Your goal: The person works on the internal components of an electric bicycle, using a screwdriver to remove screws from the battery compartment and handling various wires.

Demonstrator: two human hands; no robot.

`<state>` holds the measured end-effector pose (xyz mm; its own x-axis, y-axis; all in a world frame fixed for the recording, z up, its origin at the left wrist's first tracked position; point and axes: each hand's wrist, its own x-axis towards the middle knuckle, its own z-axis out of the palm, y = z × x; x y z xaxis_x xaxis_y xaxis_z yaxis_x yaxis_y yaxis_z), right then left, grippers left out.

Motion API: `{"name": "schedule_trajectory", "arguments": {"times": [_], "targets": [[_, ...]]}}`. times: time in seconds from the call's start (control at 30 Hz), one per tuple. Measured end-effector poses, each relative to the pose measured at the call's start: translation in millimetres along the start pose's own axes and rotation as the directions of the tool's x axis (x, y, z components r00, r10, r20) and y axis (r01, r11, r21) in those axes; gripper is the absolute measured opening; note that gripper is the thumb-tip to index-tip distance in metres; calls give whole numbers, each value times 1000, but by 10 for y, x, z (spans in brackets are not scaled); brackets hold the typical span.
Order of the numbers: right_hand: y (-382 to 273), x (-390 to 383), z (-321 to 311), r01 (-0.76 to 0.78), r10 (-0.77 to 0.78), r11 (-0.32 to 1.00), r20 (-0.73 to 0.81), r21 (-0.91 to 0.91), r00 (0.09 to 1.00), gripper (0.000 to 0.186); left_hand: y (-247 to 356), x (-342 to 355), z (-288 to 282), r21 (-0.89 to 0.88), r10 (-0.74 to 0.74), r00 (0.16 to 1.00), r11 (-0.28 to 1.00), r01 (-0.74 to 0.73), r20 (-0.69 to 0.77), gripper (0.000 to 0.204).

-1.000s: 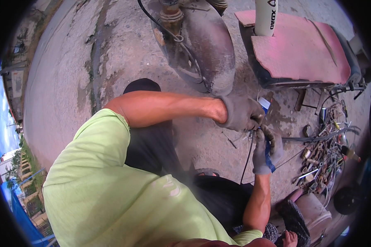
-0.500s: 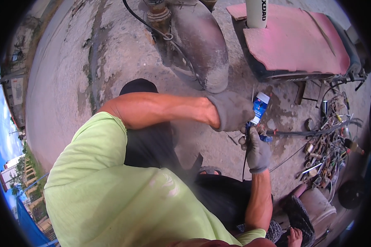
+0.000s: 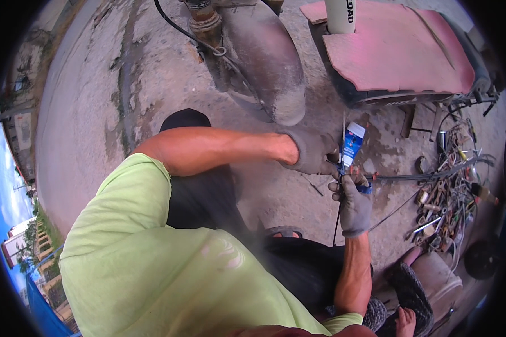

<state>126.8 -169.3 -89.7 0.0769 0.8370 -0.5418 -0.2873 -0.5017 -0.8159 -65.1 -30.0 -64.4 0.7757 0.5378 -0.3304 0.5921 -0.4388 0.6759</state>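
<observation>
My left hand [image 3: 312, 150], in a grey work glove, reaches across from the left. Its fingertips close on a thin black cable [image 3: 337, 216] where it meets my right hand. My right hand [image 3: 355, 210], gloved too, pinches the same cable just below, which hangs down toward my lap. Right beside the left fingertips is a blue and white packet [image 3: 352, 145]; whether it is held or lies on the ground, I cannot tell. Something blue [image 3: 365, 188] shows at the right hand's knuckles. The joint between the hands is mostly hidden by fingers.
A dusty motorcycle wheel fender [image 3: 272, 67] stands ahead. A pink board [image 3: 399, 62] covers a dark box at the far right, with a white cylinder [image 3: 340, 16] on it. Black cables [image 3: 433, 176] run to a heap of tools [image 3: 441, 196]. Another person's hand [image 3: 405, 322] appears lower right.
My left hand has drawn back slightly from the packet, so more of its fingers and the packet show. The right hand stays nearly in place. The whole view has shifted a little.
</observation>
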Motion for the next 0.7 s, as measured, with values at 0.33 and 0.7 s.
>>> {"name": "schedule_trajectory", "arguments": {"times": [0.33, 0.7], "targets": [[-17, 14, -78, 198, -211, 967, -64, -158, 975, 10, 77, 41, -7, -164, 19, 967, 986, 23, 254, 38], [-220, 110, -292, 458, -621, 584, -6, -671, 784, 10, 5, 175, -61, -195, -22, 991, 980, 49, 136, 37]]}}
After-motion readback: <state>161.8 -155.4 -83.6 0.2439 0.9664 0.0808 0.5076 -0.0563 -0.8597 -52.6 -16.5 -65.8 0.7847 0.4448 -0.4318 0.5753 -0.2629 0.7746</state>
